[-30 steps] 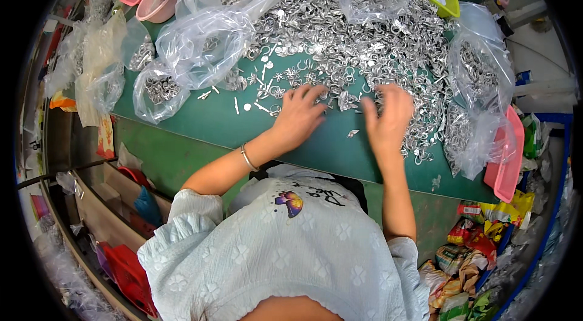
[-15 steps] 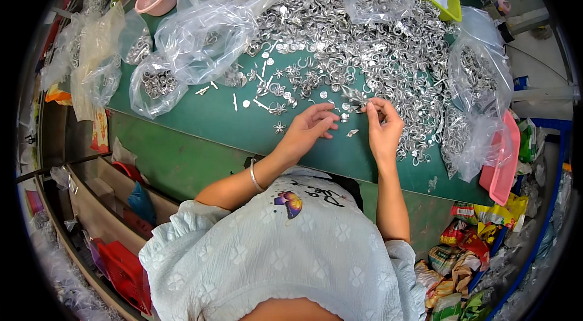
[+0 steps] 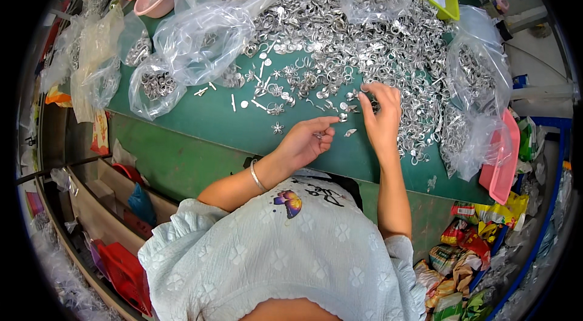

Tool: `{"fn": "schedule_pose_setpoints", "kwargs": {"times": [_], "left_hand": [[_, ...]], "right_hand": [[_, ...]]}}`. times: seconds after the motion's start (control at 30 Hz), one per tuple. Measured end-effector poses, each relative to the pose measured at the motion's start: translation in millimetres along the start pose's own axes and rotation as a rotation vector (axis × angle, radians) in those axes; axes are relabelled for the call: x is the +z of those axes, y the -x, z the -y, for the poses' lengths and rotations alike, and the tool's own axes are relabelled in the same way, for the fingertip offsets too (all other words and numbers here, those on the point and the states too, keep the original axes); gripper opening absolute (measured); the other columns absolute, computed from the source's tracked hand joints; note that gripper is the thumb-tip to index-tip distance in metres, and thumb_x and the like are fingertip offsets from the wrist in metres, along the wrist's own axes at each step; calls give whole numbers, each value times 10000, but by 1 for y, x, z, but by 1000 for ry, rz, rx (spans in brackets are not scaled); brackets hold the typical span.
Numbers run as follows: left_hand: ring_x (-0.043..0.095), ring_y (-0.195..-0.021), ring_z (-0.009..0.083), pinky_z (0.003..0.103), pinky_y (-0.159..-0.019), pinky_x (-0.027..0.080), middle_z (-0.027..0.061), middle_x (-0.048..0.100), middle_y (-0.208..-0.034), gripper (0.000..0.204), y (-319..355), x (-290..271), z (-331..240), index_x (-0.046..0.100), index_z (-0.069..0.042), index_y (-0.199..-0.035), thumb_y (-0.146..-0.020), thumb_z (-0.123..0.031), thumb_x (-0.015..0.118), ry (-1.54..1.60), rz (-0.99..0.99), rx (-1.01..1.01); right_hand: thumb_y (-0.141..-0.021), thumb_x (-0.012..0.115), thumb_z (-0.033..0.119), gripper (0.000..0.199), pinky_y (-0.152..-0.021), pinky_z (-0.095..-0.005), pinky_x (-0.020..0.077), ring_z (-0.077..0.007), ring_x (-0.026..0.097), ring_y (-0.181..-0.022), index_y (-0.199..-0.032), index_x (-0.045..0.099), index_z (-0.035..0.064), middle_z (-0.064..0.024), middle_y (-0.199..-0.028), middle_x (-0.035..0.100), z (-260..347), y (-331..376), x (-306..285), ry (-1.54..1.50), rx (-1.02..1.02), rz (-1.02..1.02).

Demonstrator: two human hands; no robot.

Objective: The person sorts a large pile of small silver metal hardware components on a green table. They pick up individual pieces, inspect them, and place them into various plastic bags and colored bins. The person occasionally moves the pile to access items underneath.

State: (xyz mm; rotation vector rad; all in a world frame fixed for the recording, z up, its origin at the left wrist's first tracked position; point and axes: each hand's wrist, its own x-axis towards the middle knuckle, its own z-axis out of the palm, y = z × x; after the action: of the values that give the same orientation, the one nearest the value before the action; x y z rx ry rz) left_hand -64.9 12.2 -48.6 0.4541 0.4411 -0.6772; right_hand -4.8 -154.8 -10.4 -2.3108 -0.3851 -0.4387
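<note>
Metal pieces (image 3: 346,44) border the half-open, empty right hand (image 3: 384,119); the left hand (image 3: 302,145) grips one.

Left hand (image 3: 308,145) — index finger (image 3: 323,121) extended, other fingers (image 3: 327,139) curled, right hand (image 3: 383,117) farther forward — fingers bent, thumb nearby

Metal pieces (image 3: 398,47) look shiny, plastic bags (image 3: 203,38) glossy, the tabletop (image 3: 212,123) smooth, the cloth shirt (image 3: 285,254) matt.

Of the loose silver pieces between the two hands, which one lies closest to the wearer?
The small elongated piece between the left hand and right hand. It lies alone on bare green tabletop; the others there lie farther back.
</note>
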Motion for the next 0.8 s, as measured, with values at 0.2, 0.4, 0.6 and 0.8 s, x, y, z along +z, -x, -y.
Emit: {"fn": "schedule_pose_setpoints", "kwargs": {"times": [0.2,0.4,0.6,0.8], "left_hand": [[450,-614,94,217,-549,400,84,581,-916,341,20,15,2,426,19,-1211,-873,-31,435,-168,-30,113],[467,-629,106,243,-598,408,88,588,-954,302,24,10,-2,488,3,-1151,-854,-3,431,-173,-66,91],[412,-561,70,222,-542,374,69,600,-947,267,27,1,0,518,4,-1112,-859,-16,435,-205,-39,207],[351,-495,44,193,-492,349,59,609,-980,276,39,-15,-18,517,19,-1129,-881,-42,412,-555,-169,442]], "right_hand": [[-732,625,98,80,-760,-362,345,-247,487,-843,-778,610,34,-67,-813,562,-17,-19,23,403,-204,170],[-738,638,140,210,-787,-398,338,-256,489,-944,-927,598,60,-80,-989,563,-1,-13,14,211,-141,112],[-708,661,124,235,-857,-426,336,-300,450,-1031,-927,586,82,-98,-1131,501,3,-7,57,90,-306,256],[-710,607,-2,151,-709,-336,415,-277,507,-913,-841,540,33,-115,-1031,535,-22,15,24,-83,-177,117]]}}
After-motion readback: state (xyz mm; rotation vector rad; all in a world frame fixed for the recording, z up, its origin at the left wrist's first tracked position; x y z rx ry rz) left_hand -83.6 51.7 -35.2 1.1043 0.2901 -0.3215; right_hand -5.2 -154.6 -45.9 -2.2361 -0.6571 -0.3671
